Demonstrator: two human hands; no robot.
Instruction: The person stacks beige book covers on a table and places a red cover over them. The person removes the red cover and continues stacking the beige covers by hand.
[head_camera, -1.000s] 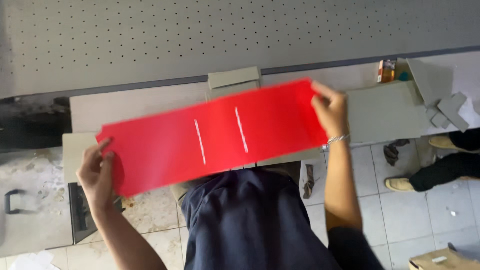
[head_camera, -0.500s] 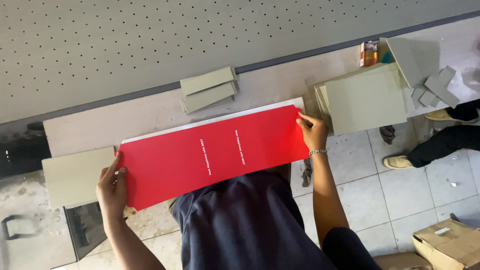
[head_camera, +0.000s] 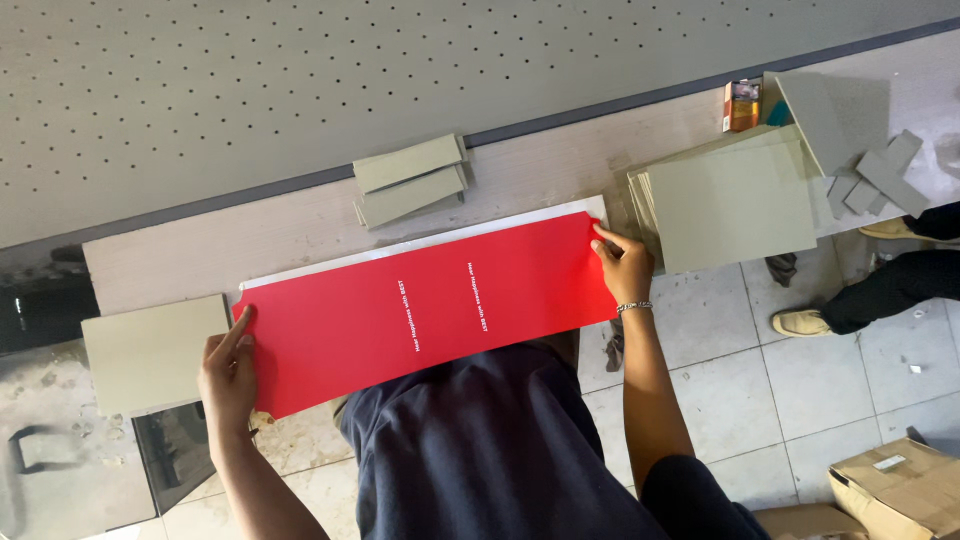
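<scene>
Since a moment ago I've lowered the red printed sheet flatter onto the white sheet on the bench. My left hand pinches its left end, fingers clamped on the edge; my right hand presses its right end, fingers together on the card. Grey board stacks lie just beside my right hand

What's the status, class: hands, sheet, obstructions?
Left hand and right hand pinch opposite ends of the red sheet. Sheet flat over white sheet on bench. Grey boards beside right hand, clear.
</scene>
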